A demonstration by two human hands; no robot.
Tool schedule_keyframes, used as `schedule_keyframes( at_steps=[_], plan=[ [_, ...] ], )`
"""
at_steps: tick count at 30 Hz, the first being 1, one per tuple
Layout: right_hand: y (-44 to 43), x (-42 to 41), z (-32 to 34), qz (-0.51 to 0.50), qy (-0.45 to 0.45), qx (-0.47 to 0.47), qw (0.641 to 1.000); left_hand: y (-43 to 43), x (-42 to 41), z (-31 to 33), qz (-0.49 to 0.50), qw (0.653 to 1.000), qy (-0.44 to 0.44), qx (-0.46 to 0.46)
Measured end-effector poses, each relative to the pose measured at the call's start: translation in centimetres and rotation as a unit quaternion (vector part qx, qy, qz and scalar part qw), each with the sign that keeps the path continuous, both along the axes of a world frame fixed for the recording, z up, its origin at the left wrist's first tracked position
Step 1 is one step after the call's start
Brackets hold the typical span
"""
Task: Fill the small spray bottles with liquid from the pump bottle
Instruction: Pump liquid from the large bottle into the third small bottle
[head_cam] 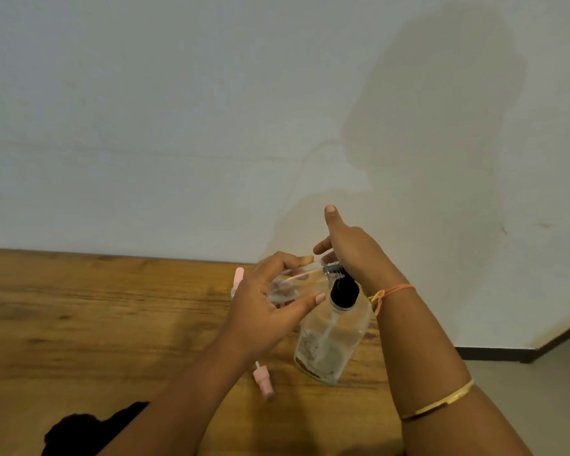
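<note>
One pink spray cap [264,382] lies on its side on the wooden table [79,324], nearest the viewer and just left of the pump bottle's base. The pump bottle [336,340] stands on the table, clear-walled, with a black collar [343,291] at the neck and a pale dip tube [326,337] running down inside. Its liquid looks clear, and the level is hard to make out through the glare.

Above and left of it, the left hand [264,311] holds a small spray bottle [282,289] off the table, fingers and thumb curled round its clear body. The small bottle is uncapped and tilted, its mouth apparently turned toward the silver pump head [332,268]. What is inside it cannot be told.

The right hand [356,251] comes in from the right and rests over the pump head. Its fingers are stretched out fairly straight toward the left hand and its thumb is raised. An orange thread [392,290] circles that wrist and a gold bangle [441,401] sits lower on the forearm.

Behind the left hand, a pink-topped bottle [238,276] stands on the table, mostly hidden. Beyond the table's far edge rises a plain pale wall [178,126].
</note>
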State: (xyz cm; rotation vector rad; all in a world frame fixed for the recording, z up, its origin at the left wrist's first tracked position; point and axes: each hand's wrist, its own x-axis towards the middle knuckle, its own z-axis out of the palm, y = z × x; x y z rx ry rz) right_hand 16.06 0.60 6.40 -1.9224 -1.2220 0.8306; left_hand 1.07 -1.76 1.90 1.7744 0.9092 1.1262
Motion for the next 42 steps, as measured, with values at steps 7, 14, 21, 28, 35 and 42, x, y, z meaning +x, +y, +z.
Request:
schedule_keyframes(
  at_steps=[7,14,21,28,35,42],
  plan=[
    [-0.7,0.3,-0.7,-0.009,0.016,-0.024,1.0,-0.2,0.2,-0.3,-0.021,0.999,-0.021,-0.022],
    [-0.3,0.1,-0.2,-0.005,0.015,-0.005,1.0,0.2,0.0,-0.3,-0.021,0.999,-0.027,-0.017],
    [-0.7,0.1,0.2,0.029,0.008,-0.04,0.999,0.0,-0.2,0.1,-0.017,1.0,0.008,-0.011],
    [-1.1,0.1,-0.5,0.007,0.024,-0.031,0.999,0.2,-0.3,-0.2,-0.025,0.999,0.023,-0.019],
    [-0.5,-0.3,0.3,0.026,0.01,-0.017,0.999,0.6,-0.5,0.2,-0.029,0.999,0.015,-0.014],
    [-0.9,-0.2,-0.2,0.007,0.017,-0.041,0.999,0.6,-0.4,0.0,-0.033,0.999,0.03,-0.016]
  ],
)
